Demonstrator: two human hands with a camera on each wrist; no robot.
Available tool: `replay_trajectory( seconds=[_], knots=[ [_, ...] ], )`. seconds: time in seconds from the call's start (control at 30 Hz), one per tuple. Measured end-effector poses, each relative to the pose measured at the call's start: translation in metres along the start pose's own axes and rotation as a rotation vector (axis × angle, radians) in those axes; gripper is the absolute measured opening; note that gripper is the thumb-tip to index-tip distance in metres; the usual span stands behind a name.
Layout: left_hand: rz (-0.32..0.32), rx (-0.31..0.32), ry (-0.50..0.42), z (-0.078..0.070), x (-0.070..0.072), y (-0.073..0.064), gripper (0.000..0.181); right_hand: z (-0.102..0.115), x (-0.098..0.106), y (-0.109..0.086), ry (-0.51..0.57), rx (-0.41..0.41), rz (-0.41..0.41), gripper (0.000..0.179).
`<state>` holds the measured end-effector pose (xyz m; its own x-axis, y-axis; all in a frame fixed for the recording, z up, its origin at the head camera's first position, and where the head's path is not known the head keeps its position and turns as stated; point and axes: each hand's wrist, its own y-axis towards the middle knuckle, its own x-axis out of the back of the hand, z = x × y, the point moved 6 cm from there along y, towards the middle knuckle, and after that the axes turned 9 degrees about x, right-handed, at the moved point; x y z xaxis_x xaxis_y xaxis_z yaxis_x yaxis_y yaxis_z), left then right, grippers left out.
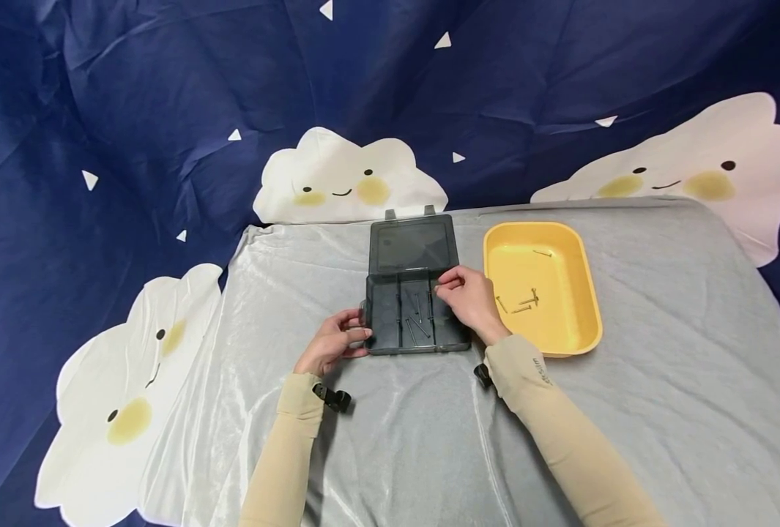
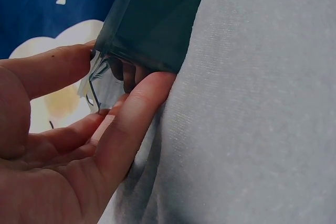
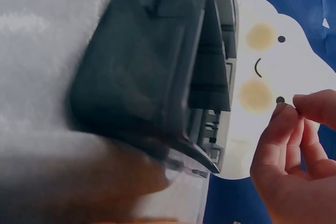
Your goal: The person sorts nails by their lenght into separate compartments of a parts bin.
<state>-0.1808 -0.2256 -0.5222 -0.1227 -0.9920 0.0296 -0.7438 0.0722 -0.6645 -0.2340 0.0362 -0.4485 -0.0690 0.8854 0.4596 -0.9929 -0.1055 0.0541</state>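
Note:
A dark translucent compartment box (image 1: 382, 322) lies on the cloth with its lid (image 1: 412, 245) folded back. Several screws (image 1: 419, 327) are in its middle compartment. At the box's left side, my left hand (image 1: 332, 339) grips the edge between thumb and fingers; the left wrist view shows the hand (image 2: 79, 145) curled at the box's corner (image 2: 152, 30). Above the right-hand compartment, my right hand (image 1: 472, 298) has thumb and forefinger pinched together. In the right wrist view, that hand (image 3: 299, 156) pinches what seems a small screw, mostly hidden by the fingertips.
To the right of the box stands a yellow tray (image 1: 587, 293) with several screws (image 1: 528, 298) in it. Grey cloth (image 1: 390, 439) covers the table. Behind it hangs a dark blue curtain (image 1: 185, 73) printed with clouds.

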Motion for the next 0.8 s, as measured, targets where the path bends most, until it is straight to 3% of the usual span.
replay_trajectory(
  seconds=[0.4,0.8],
  knots=[
    [-0.016,-0.013,-0.017,-0.002,-0.003,-0.003,0.061,0.01,0.028,-0.004,0.02,0.067,-0.042,0.015],
    [-0.01,0.001,-0.036,-0.001,-0.002,-0.002,0.059,0.009,0.079,-0.014,-0.044,0.181,-0.136,0.017]
  ],
)
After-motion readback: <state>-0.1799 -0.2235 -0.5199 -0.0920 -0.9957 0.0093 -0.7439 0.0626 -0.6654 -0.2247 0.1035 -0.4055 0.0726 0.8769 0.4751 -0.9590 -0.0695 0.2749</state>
